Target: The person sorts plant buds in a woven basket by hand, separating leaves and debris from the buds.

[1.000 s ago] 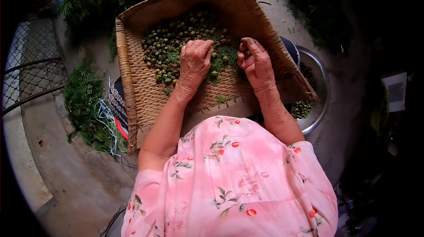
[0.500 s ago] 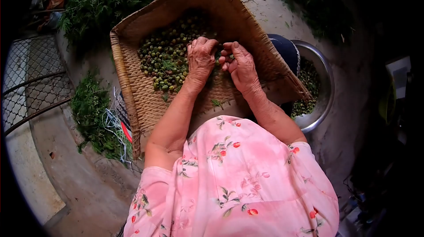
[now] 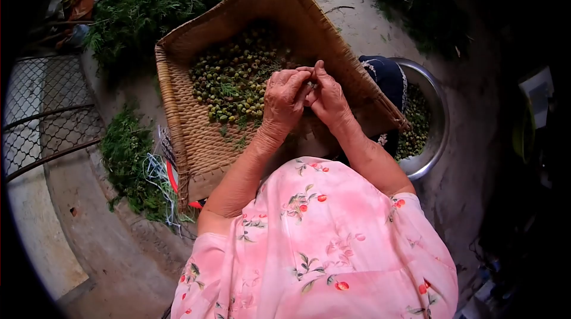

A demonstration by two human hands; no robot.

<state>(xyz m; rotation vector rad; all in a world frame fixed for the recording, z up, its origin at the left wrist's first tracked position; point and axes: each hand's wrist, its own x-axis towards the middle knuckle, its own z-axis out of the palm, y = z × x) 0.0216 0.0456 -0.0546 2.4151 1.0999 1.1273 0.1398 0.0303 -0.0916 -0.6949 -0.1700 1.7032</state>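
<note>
A woven winnowing basket [image 3: 189, 134] rests tilted in front of me, with a heap of small round green seed cones [image 3: 229, 75] and bits of green sprig [image 3: 228, 88] in it. Over its right part my two hands meet, fingertips together. My left hand [image 3: 286, 96] is closed, its fingers bent in toward the other hand. My right hand [image 3: 327, 94] is curled too, thumb raised and fingers pinched against the left fingers. Whatever lies between the fingers is hidden or too small to make out.
To the right a metal basin [image 3: 443, 122] holds more cones. Leafy green branches [image 3: 148, 6] lie behind the basket and at its left, beside pale plastic strings [image 3: 160, 176]. A wire mesh panel [image 3: 53, 102] stands at far left.
My hands have come together from slightly apart, the left one moving right and toward me off the cones. The basket sits a little lower in view.
</note>
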